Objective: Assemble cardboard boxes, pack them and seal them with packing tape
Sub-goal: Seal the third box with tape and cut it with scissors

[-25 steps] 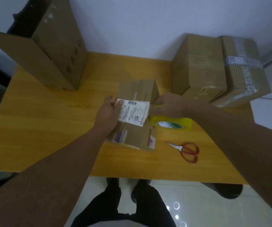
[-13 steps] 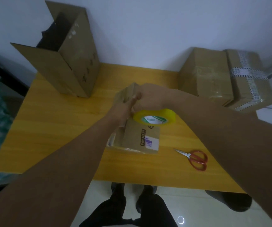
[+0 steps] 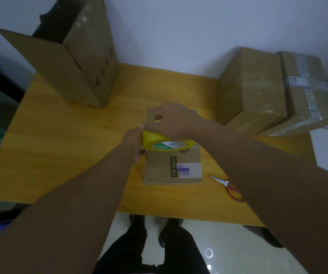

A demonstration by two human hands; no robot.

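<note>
1. Yellow and glossy, the tape roll (image 3: 155, 140) sits over the far half of the small box (image 3: 159, 171); I cannot tell whether it touches the lid.
2. The right hand (image 3: 171, 119) curls over the roll from above and grips it. The left hand (image 3: 133, 143) bunches its fingers against the roll's left edge, probably picking at the free end, which is hidden.
3. The roll is probably light and rigid, with a slick outer face, so the rim or core gives the surest hold. The loose tape would be thin and sticky and could fold onto itself.
4. The small box is matte brown cardboard with flat faces, dark lettering and a pale label. It looks light, with walls that could dent, so the corners are the best place to brace it.
5. Just right of the small box lie red-handled scissors (image 3: 228, 186) on the wooden table (image 3: 60, 155). Further right and behind it stand two taped cartons (image 3: 252, 89). Behind it to the left stands a tall open carton (image 3: 80, 66).
</note>
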